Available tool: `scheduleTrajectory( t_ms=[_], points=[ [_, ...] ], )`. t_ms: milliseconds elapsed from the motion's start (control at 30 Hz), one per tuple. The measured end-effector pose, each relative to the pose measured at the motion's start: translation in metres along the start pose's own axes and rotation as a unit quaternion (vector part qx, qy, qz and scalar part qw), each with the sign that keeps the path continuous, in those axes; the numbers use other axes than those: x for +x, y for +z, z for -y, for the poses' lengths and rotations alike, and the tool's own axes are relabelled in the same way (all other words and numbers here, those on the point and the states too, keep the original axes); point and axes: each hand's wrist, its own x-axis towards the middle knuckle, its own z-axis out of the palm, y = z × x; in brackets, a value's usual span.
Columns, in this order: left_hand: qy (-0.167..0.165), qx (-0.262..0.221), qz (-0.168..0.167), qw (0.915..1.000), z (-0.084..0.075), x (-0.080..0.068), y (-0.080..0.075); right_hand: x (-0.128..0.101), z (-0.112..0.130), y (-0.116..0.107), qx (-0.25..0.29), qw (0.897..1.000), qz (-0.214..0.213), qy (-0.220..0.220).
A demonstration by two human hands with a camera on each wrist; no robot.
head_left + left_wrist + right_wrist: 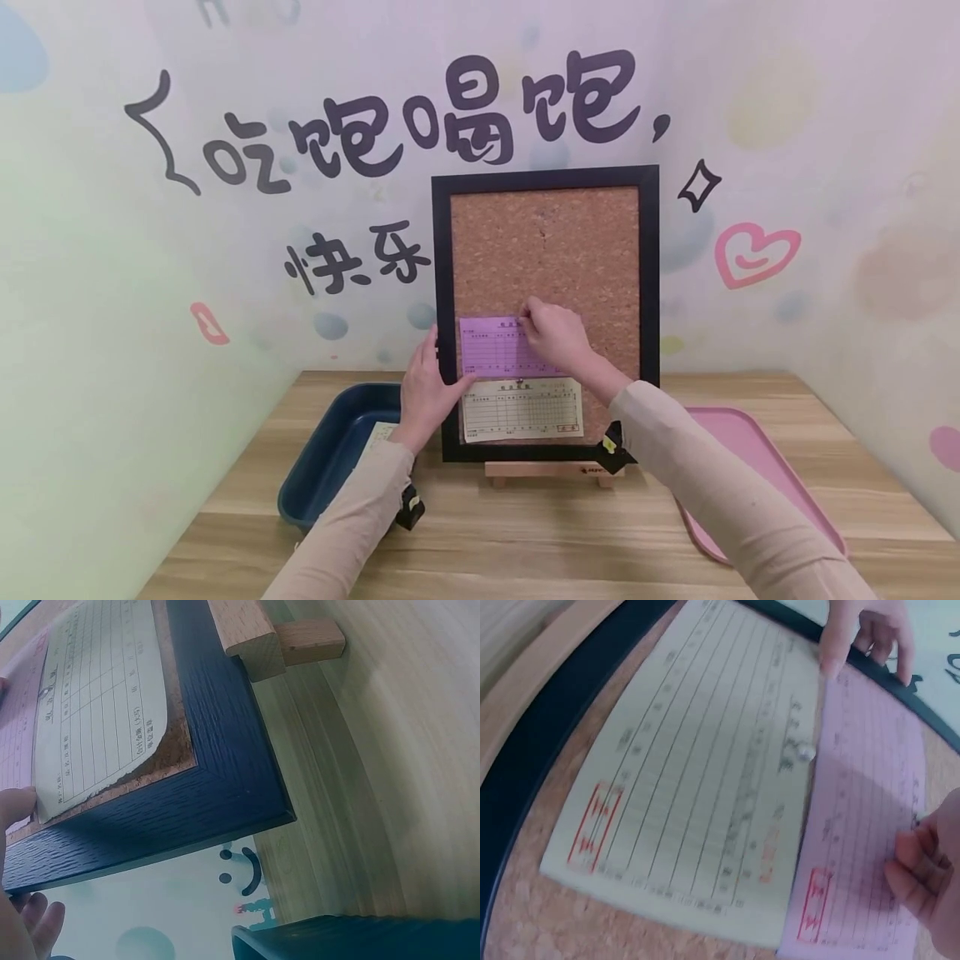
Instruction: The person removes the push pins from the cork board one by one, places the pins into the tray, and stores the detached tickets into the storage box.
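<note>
A black-framed cork board (547, 242) stands upright on a small wooden stand (551, 473). A cream form (521, 410) (705, 787) is fixed to its lower part by a silver pin (805, 752). A pink form (495, 350) (862, 825) lies just above it, overlapping its top edge. My left hand (426, 392) (862, 634) clasps the board's left frame edge, its thumb (15, 806) pressing the pink form's lower left corner. My right hand (551, 329) (926, 870) has its fingers bunched at the pink form's top edge. Whatever is between those fingertips is hidden.
A dark blue tray (330, 454) (360, 937) with a paper (378, 433) in it sits on the wooden table (525, 542), left of the board. A flat pink tray (757, 467) lies to the right. A painted wall rises close behind the board.
</note>
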Motion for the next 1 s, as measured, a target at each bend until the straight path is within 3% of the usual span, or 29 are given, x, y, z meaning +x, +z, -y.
scheduleTrajectory(
  t_ms=[567,767,1000],
  points=[
    [0.008,-0.001,-0.005,1.0,0.004,0.0,0.001,0.003,0.0,-0.004,0.012,0.999,0.034,0.026],
    [0.013,0.0,-0.005,0.9999,0.003,0.0,0.001,0.003,-0.005,-0.008,0.06,0.995,0.062,0.043],
    [0.012,0.004,-0.009,0.9999,0.003,-0.001,0.0,-0.004,-0.016,-0.006,0.116,0.99,0.065,0.036]
  ],
)
